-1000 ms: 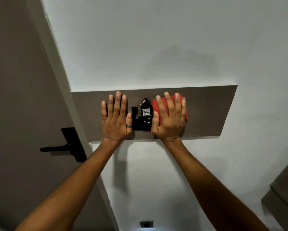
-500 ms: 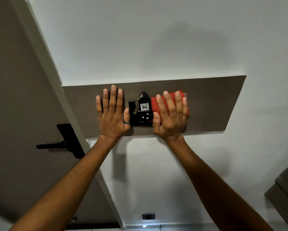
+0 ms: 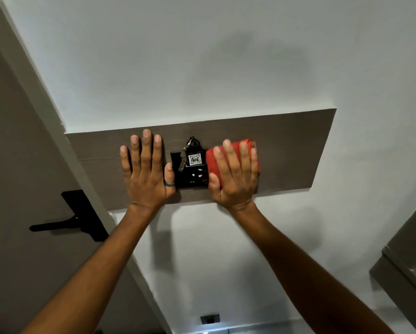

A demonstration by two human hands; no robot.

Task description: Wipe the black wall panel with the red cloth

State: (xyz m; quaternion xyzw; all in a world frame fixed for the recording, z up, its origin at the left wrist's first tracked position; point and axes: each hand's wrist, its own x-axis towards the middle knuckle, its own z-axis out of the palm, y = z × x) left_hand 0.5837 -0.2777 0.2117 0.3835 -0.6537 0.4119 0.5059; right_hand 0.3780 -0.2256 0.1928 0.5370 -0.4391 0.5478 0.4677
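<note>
The red cloth [image 3: 233, 162] is soft, light and folded into a thick pad, so I judge it is best held under a flat palm, not pinched at a corner. The right hand [image 3: 234, 175] lies open on it with fingers spread upward, its grip pressing the cloth to the brown board just right of the black wall panel [image 3: 190, 173], where a key tag hangs. The left hand [image 3: 146, 169] is open and empty, flat on the board, its thumb touching the panel's left edge.
</note>
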